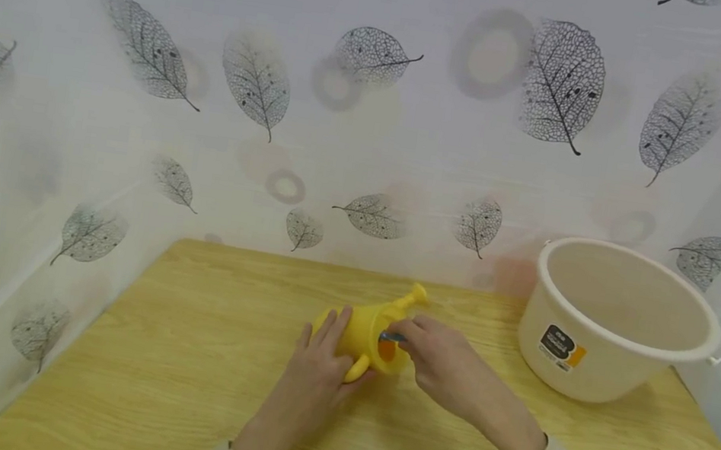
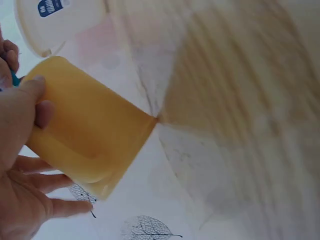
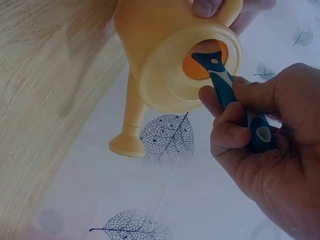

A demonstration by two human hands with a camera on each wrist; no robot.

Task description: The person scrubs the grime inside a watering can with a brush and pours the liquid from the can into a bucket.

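We are steadying yellow watering can (image 1: 368, 331), left hand (image 1: 312, 372) fingers wrapping body; right hand (image 3: 260, 135) fingers pinching blue scraper (image 3: 235, 97), blade at orange sticker (image 3: 197, 65).

Head cam looks down and forward over the table (image 1: 172, 383), bucket (image 1: 616, 322) at 2 o'clock. Both wrist cams sit close on the yellow watering can (image 2: 90, 130) (left: its side; right: its opening), which all views share.

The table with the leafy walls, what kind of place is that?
It looks like a small tabletop work corner, perhaps set up for recording. A wooden table is closed in by a leaf-print sheet on three sides, and only a white plastic tub and a yellow watering can are on it.
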